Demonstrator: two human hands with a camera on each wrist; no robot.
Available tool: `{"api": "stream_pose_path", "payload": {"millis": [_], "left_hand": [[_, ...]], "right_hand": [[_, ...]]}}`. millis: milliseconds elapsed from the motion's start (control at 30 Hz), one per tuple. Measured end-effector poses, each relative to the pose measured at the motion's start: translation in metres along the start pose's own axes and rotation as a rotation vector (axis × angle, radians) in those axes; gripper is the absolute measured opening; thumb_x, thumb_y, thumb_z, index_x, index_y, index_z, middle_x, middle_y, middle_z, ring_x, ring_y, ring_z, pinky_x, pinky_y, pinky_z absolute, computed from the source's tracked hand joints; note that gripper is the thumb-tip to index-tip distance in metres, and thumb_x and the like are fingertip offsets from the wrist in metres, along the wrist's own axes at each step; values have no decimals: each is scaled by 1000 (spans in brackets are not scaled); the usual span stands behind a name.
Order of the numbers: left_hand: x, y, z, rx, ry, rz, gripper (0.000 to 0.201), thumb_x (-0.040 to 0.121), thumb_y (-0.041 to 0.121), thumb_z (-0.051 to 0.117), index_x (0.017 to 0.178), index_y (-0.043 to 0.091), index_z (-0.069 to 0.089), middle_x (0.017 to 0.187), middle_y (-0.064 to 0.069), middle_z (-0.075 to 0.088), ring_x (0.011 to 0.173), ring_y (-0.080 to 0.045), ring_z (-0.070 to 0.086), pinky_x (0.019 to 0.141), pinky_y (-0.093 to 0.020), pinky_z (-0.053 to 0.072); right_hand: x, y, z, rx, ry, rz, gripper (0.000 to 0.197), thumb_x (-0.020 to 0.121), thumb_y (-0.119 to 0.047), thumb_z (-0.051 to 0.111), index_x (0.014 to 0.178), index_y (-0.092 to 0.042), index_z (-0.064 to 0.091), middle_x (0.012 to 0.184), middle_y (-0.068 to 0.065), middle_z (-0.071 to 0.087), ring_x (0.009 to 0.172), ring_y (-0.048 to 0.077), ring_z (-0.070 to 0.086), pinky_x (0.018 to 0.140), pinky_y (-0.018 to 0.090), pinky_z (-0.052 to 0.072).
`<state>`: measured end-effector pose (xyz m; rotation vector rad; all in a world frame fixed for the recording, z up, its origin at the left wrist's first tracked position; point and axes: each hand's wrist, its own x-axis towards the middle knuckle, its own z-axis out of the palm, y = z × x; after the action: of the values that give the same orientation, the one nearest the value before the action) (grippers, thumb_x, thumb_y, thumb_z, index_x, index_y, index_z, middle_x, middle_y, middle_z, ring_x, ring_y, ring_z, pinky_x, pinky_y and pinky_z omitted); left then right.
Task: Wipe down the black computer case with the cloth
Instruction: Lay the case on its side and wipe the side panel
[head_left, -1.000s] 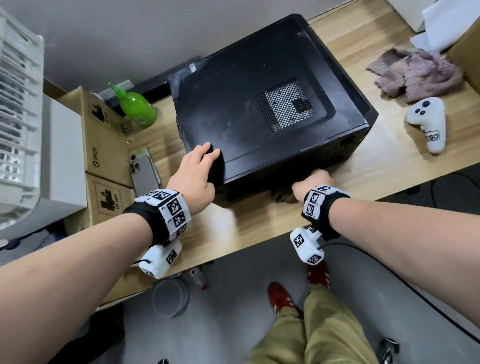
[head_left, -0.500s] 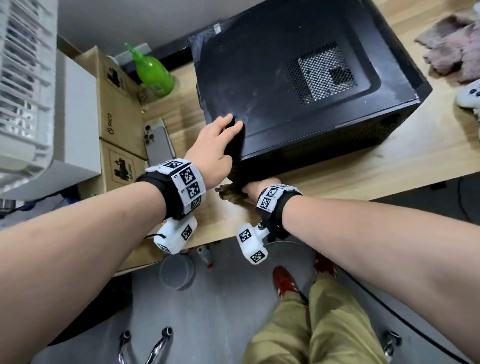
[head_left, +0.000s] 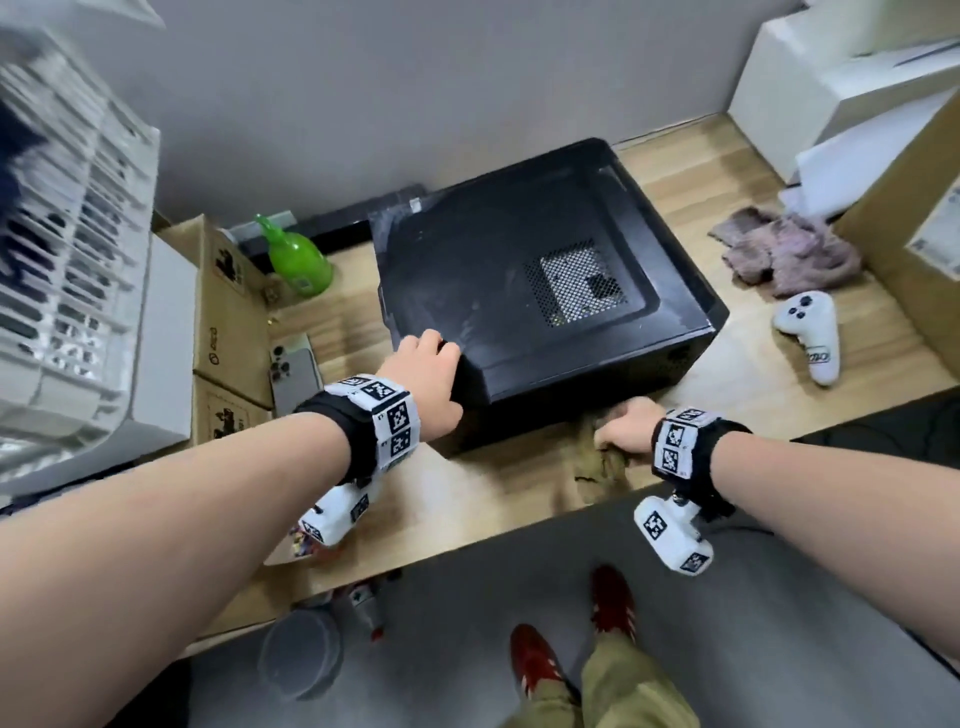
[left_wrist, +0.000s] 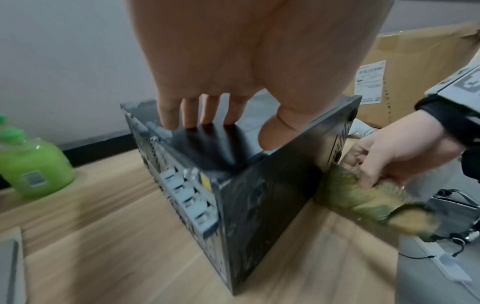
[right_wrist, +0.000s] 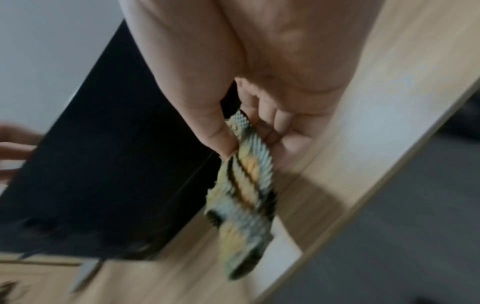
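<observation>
The black computer case (head_left: 530, 291) lies on its side on the wooden table (head_left: 519, 499), mesh vent facing up. My left hand (head_left: 423, 376) rests on its near left corner, straight fingers (left_wrist: 192, 115) flat on the top panel (left_wrist: 221, 148). My right hand (head_left: 626, 431) grips a crumpled olive-yellow cloth (head_left: 597, 462) at the foot of the case's near side. In the left wrist view the right hand (left_wrist: 397, 156) holds the cloth (left_wrist: 363, 197) against that side. In the right wrist view thumb and fingers pinch the cloth (right_wrist: 244, 185) beside the black case (right_wrist: 109, 164).
A green spray bottle (head_left: 298, 257), a phone (head_left: 293, 371) and cardboard boxes (head_left: 223, 312) sit left of the case. A pinkish rag (head_left: 789, 252) and a white controller (head_left: 808, 332) lie to the right. The table's front edge runs just behind my right hand.
My right hand with the cloth has moved to the right along the case's near side, after sliding left half a second before. The left hand has stayed on the corner.
</observation>
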<state>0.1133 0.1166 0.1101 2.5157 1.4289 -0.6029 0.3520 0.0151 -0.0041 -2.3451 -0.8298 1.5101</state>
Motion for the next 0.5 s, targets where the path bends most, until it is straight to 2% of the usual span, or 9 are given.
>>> {"api": "stream_pose_path", "payload": {"millis": [33, 67, 133, 167, 233, 300, 367, 433, 500], "left_hand": [[2, 2, -2, 12, 0, -13, 53, 78, 25, 57, 127, 11, 43, 132, -11, 40, 121, -34, 40, 98, -43, 44], [4, 3, -5, 8, 4, -29, 48, 78, 26, 57, 122, 11, 44, 127, -12, 42, 117, -34, 42, 94, -43, 45], [8, 3, -11, -21, 8, -77, 43, 79, 27, 57, 117, 11, 46, 124, -11, 42, 116, -34, 43, 90, -44, 46], [10, 2, -10, -45, 3, -110, 43, 79, 29, 57, 117, 11, 46, 123, -11, 42, 117, -34, 44, 89, -44, 47], [15, -4, -12, -94, 17, -179, 45, 80, 31, 57, 118, 11, 45, 123, -12, 41, 118, -35, 44, 91, -45, 46], [20, -10, -15, -162, 31, -268, 49, 83, 34, 58, 122, 9, 45, 125, -15, 42, 119, -38, 46, 93, -45, 44], [25, -16, -18, -194, 31, -351, 50, 85, 36, 58, 124, 7, 44, 128, -17, 42, 119, -41, 48, 93, -44, 42], [33, -21, -22, -241, 20, -390, 51, 87, 37, 57, 125, 6, 42, 131, -20, 42, 118, -43, 50, 95, -44, 40], [45, -24, -24, -311, 29, -430, 53, 88, 37, 55, 127, 5, 40, 133, -21, 42, 120, -44, 50, 97, -44, 39]], "right_hand": [[15, 16, -20, -52, 46, 19, 54, 33, -31, 71, 81, -6, 69, 82, 16, 73, 70, 29, 69, 66, 41, 60], [19, 25, -41, -89, 108, 36, 53, 37, -30, 72, 83, -5, 69, 85, 17, 72, 76, 31, 70, 69, 41, 60], [4, 26, -82, -156, 197, 75, 30, 66, -23, 71, 90, -4, 68, 95, 19, 70, 91, 33, 68, 69, 32, 54], [-2, 29, -99, -183, 225, 86, 25, 82, -21, 62, 97, -3, 67, 102, 21, 68, 100, 33, 65, 70, 27, 48], [-7, 24, -136, -193, 321, 86, 33, 95, -19, 45, 111, 4, 63, 117, 25, 62, 111, 36, 59, 79, 29, 42], [-6, 16, -163, -179, 392, 60, 31, 93, -10, 48, 110, 13, 60, 116, 32, 60, 108, 43, 57, 85, 39, 46], [1, 3, -180, -133, 478, 6, 24, 88, -4, 54, 100, 16, 61, 108, 36, 62, 91, 45, 60, 68, 41, 48], [6, -16, -190, -127, 464, -50, 14, 86, -8, 59, 90, 4, 64, 97, 29, 66, 71, 33, 58, 52, 28, 40], [16, -38, -195, -94, 422, -111, 9, 84, -10, 60, 89, -5, 65, 92, 24, 68, 71, 28, 58, 50, 24, 38]]}}
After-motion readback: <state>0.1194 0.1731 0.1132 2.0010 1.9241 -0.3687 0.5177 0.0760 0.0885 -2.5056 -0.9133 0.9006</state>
